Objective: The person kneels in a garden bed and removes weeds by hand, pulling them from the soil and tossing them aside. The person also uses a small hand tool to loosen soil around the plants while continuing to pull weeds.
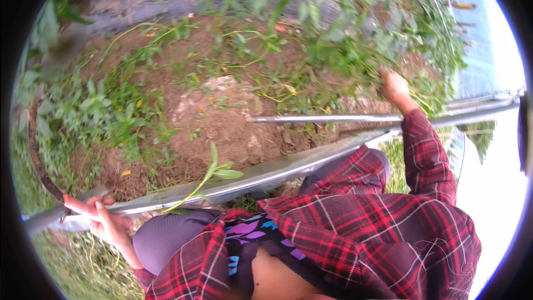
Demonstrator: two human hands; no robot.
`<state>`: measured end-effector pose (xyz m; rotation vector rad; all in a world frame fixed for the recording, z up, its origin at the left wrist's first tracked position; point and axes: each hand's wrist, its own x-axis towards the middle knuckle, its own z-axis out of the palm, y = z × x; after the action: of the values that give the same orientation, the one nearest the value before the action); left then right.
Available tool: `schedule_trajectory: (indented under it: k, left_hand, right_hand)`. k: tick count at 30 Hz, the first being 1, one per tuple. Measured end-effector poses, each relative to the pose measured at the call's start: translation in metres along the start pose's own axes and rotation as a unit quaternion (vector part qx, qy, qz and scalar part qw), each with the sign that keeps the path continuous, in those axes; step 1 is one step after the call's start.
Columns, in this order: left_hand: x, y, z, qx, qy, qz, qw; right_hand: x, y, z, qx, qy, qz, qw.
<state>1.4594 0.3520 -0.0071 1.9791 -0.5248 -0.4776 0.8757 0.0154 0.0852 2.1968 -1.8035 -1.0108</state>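
Note:
My left hand is at the lower left, beside a metal rail and my knee. It grips a dark, curved, sickle-like tool, whose narrow length arcs upward over the weeds; the gripped end is mostly hidden. Toward the right, my right hand reaches out past a thin metal rod. Its fingers are closed around a bunch of green weeds, which looks blurred. Between my hands lies brown soil with trailing weeds. A leafy green stem leans up near my left knee.
A metal rail with plastic film runs across in front of my knees. Dense low weeds cover the left. Beyond the soil, taller leafy plants stand along a strip of dark plastic mulch. Blue-tinted sheeting hangs at the right.

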Motion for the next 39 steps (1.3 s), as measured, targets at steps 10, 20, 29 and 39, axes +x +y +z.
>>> schedule_trajectory:
  k: [10, 20, 29, 39]
  left_hand:
    - [-0.002, 0.02, 0.004, 0.192, -0.081, -0.013, 0.978]
    - [-0.005, 0.014, 0.005, 0.179, -0.065, -0.021, 0.981]
    - [0.003, -0.002, -0.007, 0.219, -0.094, -0.009, 0.971]
    - [-0.008, 0.018, 0.003, 0.17, -0.037, -0.025, 0.984]
  right_hand:
    - [-0.055, 0.082, -0.057, 0.255, 0.228, 0.06, 0.938]
    - [-0.273, 0.266, 0.0, 0.557, 0.107, 0.311, 0.763]
    - [-0.357, 0.327, 0.077, 0.012, -0.231, 0.504, 0.832]
    - [-0.035, -0.071, -0.086, 0.435, -0.075, -0.193, 0.876]
